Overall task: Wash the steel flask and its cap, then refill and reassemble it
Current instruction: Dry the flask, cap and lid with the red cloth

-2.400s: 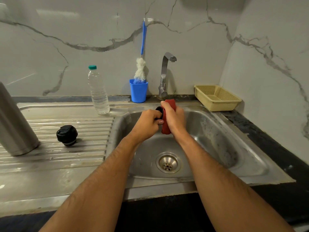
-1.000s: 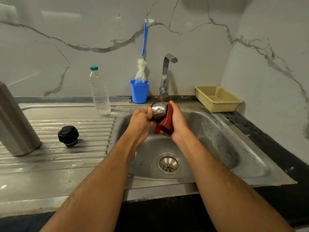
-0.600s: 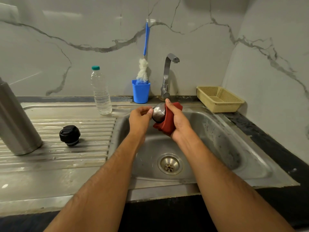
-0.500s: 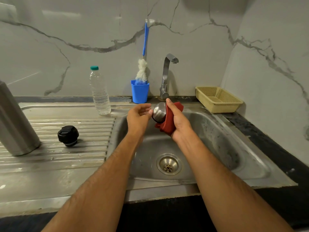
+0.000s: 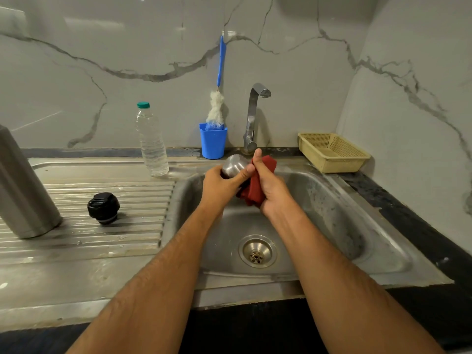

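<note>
Over the sink basin (image 5: 319, 200), my left hand (image 5: 219, 185) grips a rounded steel cap (image 5: 233, 164), thumb across its side. My right hand (image 5: 268, 187) holds a dark red cloth (image 5: 255, 192) pressed against the cap, thumb pointing up. The tall steel flask body (image 5: 23, 185) stands on the ribbed drainboard (image 5: 115, 241) at the far left, partly cut off by the frame. A black inner stopper (image 5: 103, 207) lies on the drainboard beside it.
A clear plastic water bottle (image 5: 152, 141) with a green lid stands behind the drainboard. A blue cup (image 5: 213, 144) holds a bottle brush (image 5: 217, 108) by the steel tap (image 5: 252, 116). A yellow mesh basket (image 5: 332, 152) sits back right. The drain (image 5: 257, 251) lies below my hands.
My left hand, briefly open beside the cap half a second ago, has closed round the steel cap again. The red cloth stays pressed to it; the cap has turned since the earliest frame.
</note>
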